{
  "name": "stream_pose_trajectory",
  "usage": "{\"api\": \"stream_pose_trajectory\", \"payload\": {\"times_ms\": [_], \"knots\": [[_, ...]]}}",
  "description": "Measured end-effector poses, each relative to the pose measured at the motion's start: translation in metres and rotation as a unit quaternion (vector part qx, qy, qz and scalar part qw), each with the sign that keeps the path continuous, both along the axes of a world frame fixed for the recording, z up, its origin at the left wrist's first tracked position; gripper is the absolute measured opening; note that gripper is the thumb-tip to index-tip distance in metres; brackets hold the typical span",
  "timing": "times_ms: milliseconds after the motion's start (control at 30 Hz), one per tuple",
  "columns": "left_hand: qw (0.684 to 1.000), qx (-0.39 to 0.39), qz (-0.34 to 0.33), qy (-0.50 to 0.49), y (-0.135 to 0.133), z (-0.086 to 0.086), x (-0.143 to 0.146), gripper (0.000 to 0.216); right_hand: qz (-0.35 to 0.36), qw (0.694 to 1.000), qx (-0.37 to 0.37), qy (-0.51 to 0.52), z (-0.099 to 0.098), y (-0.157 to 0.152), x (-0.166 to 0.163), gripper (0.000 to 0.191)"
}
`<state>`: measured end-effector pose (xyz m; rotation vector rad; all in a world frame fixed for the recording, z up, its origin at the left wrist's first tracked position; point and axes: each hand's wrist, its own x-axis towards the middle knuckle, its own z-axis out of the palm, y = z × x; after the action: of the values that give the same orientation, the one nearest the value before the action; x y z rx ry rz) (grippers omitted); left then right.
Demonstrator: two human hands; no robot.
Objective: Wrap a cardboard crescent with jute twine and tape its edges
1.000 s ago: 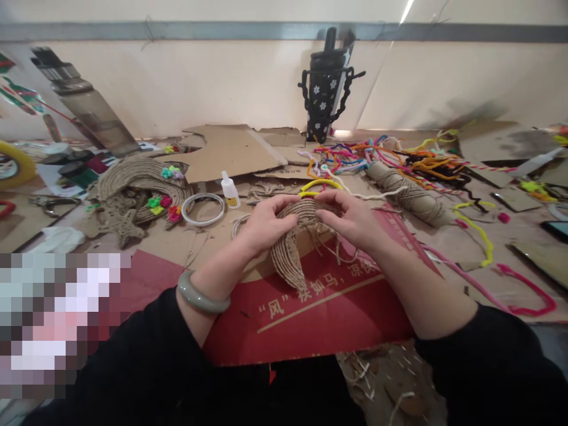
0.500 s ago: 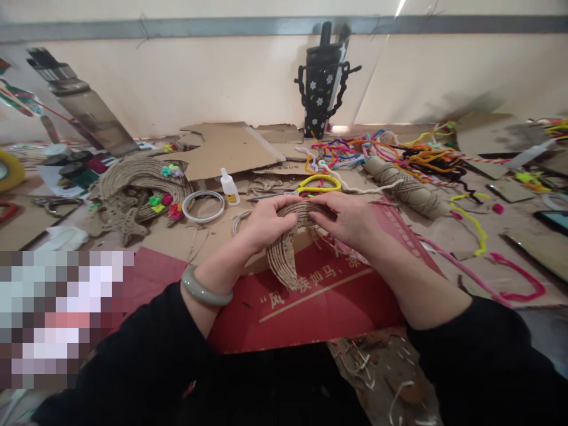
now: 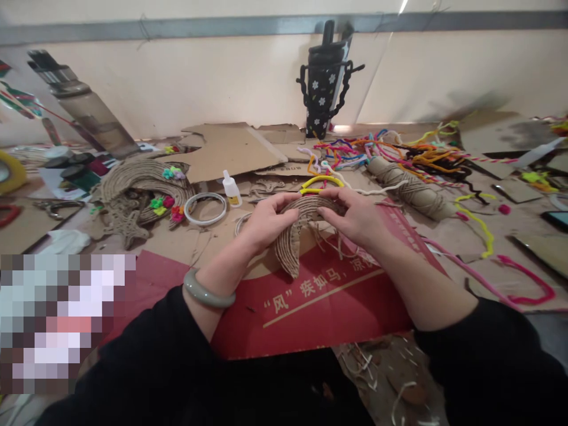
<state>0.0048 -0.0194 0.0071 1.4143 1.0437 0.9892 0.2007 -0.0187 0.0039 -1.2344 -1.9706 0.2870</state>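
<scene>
Crescent of coiled twine [image 3: 288,248] held over a red board [image 3: 319,322]. The left hand [image 3: 270,223] clasps its left part, the right hand [image 3: 357,217] its right, thumbs apart on the near side. Yellow scissor handles [image 3: 329,178] show just beyond; a glue bottle [image 3: 232,191] stands to the left, a twine roll [image 3: 410,190] lies right.

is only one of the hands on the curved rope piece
No, the left hand and the right hand both hold the curved rope piece.
</scene>
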Motion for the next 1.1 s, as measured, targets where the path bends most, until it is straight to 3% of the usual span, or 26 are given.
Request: {"api": "stream_pose_trajectory", "payload": {"times_ms": [300, 633, 1100], "knots": [[0.996, 0.065, 0.004, 0.062, 0.004, -0.007, -0.005, 0.050, -0.014, 0.999, -0.014, 0.042, -0.003, 0.004, 0.003, 0.030], [0.985, 0.111, -0.012, 0.134, 0.003, -0.002, -0.004, 0.045, 0.045, 0.998, 0.016, -0.043, -0.004, 0.006, 0.004, 0.033], [0.966, 0.138, 0.013, 0.217, -0.002, 0.004, -0.001, 0.039, 0.038, 0.996, 0.035, -0.076, -0.003, 0.002, 0.002, 0.024]]}}
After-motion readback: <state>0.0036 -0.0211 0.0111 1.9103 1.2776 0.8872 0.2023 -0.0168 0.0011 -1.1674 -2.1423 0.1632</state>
